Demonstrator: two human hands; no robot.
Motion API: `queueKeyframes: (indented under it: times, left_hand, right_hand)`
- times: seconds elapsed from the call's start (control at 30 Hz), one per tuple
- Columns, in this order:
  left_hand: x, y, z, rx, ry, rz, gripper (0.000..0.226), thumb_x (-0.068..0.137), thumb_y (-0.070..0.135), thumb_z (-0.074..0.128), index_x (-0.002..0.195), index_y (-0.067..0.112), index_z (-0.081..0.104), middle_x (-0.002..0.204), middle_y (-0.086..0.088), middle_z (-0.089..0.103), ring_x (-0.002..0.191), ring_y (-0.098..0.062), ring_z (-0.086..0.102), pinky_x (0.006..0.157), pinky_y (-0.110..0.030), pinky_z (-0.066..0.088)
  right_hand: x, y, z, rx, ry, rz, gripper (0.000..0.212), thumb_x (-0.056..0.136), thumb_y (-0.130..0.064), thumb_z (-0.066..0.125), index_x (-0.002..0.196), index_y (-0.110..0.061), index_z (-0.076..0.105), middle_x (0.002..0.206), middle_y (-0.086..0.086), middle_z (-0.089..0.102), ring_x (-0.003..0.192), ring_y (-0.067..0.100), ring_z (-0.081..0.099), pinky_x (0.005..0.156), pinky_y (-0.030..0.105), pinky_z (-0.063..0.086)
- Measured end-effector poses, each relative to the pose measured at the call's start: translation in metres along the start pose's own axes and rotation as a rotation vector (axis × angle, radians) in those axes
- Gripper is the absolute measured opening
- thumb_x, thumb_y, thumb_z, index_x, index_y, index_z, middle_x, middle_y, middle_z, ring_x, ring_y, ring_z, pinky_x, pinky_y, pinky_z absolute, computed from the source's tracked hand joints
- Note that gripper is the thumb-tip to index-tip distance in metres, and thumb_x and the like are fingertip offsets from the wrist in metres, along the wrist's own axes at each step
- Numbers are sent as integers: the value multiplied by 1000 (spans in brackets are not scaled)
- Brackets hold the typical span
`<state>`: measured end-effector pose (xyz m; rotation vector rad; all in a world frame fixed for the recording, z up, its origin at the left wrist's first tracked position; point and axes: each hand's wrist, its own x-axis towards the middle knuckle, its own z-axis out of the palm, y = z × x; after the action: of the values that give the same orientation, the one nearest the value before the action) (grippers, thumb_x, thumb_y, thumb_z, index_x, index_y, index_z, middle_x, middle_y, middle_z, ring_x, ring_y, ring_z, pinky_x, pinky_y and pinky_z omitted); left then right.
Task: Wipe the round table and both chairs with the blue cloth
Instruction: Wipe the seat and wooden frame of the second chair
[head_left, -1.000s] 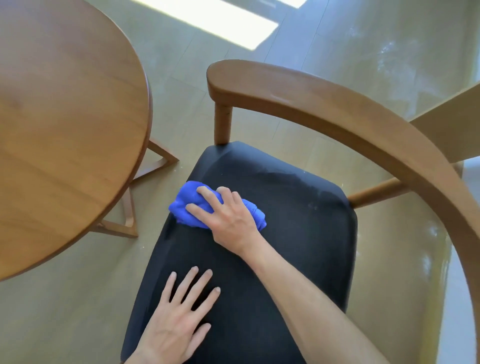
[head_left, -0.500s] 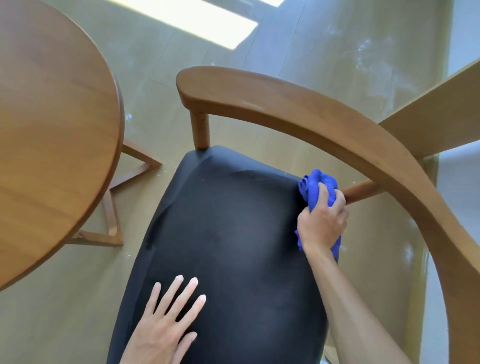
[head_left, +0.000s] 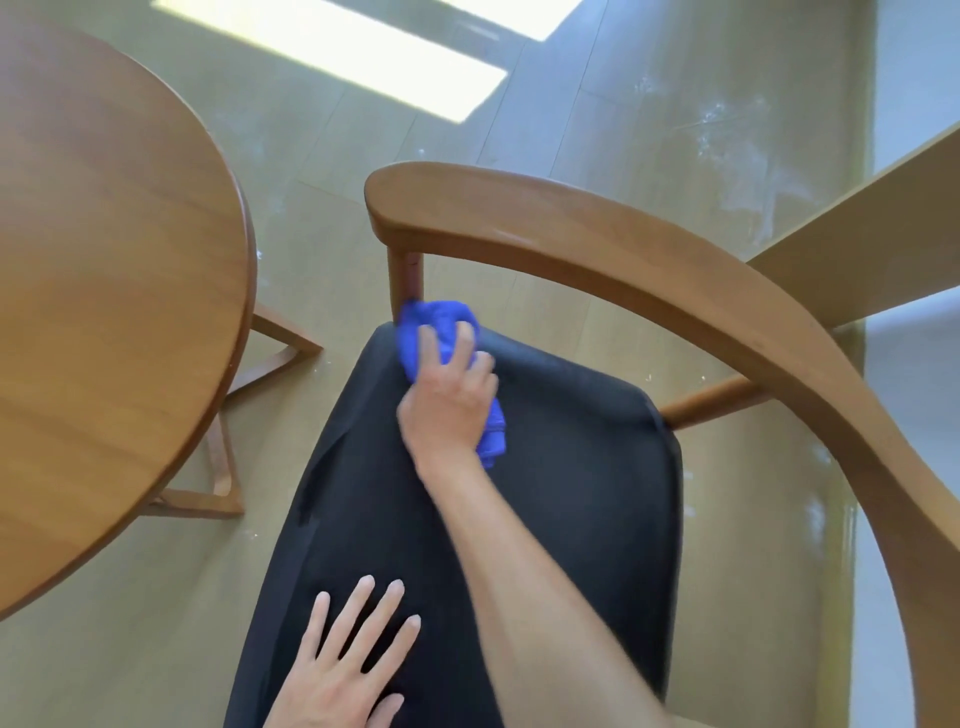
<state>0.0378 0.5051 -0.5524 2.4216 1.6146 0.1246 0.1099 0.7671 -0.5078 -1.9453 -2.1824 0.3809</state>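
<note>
A wooden chair with a curved armrest rail (head_left: 597, 244) and a black seat cushion (head_left: 561, 499) fills the middle of the view. My right hand (head_left: 447, 400) presses the bunched blue cloth (head_left: 439, 322) onto the seat's far left corner, right beside the chair's front post (head_left: 408, 280). Flat on the near part of the seat lies my left hand (head_left: 345, 670), fingers spread and holding nothing. The round wooden table (head_left: 104, 291) is at the left, apart from both hands.
The table's wooden legs (head_left: 223, 467) stand on the floor between table and chair. A second wooden piece (head_left: 872, 260) reaches in from the upper right. The pale floor shows a bright patch of sunlight (head_left: 363, 57) and whitish smears.
My right hand swept the cloth from the seat's left side to its far right corner, then back to the far left corner by the post. My left hand has stayed flat on the seat.
</note>
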Motion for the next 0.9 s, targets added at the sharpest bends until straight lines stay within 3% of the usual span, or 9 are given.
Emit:
queueKeyframes:
  times: [0.07,0.2,0.33,0.53,0.67,0.8,0.9]
  left_hand:
    - [0,0,0,-11,-10,2,68,68,48,57,131,24,48,142,-12,43,146,-31,10,108,-54,17]
    - [2,2,-2,-40,-12,-14,70,64,50,58,128,24,51,141,-11,45,144,-31,18,106,-53,22]
    - [6,8,-15,-68,-53,-59,66,60,44,64,123,23,61,140,-12,50,134,-35,36,100,-57,32]
    - [26,11,-38,-57,-85,-155,41,72,42,61,109,24,58,131,-9,50,119,-33,49,92,-52,37]
    - [32,1,-40,-40,-111,-238,55,73,44,63,123,22,56,141,-13,44,129,-33,43,100,-59,35]
    - [29,-8,-45,-54,-179,-362,69,75,48,59,138,23,45,152,-14,32,140,-34,29,102,-64,32]
    - [19,-14,-44,-99,-193,-481,74,76,49,58,142,22,39,154,-13,27,142,-34,24,99,-63,36]
  right_hand:
    - [-15,-7,4,-26,-87,-179,58,56,-1,52,109,-21,67,126,16,59,77,31,51,62,34,34]
    - [-7,36,4,-110,-45,-530,55,59,-2,59,110,-22,68,125,15,60,80,33,53,65,39,36]
    - [-5,94,-11,-136,10,-553,54,67,-2,47,113,-23,64,126,14,59,84,35,53,65,40,41]
    - [-52,183,-33,-143,168,-327,55,68,1,56,120,-17,60,133,17,52,92,39,52,72,46,48]
    - [-102,209,-47,-110,142,-30,57,71,1,60,126,-13,57,138,19,44,103,42,46,80,53,49]
    - [-132,197,-51,52,158,431,57,73,-17,41,130,-19,47,142,15,36,120,42,42,96,52,42]
    - [-119,163,-43,110,247,667,55,77,-9,46,131,-19,48,146,15,33,122,43,42,100,51,39]
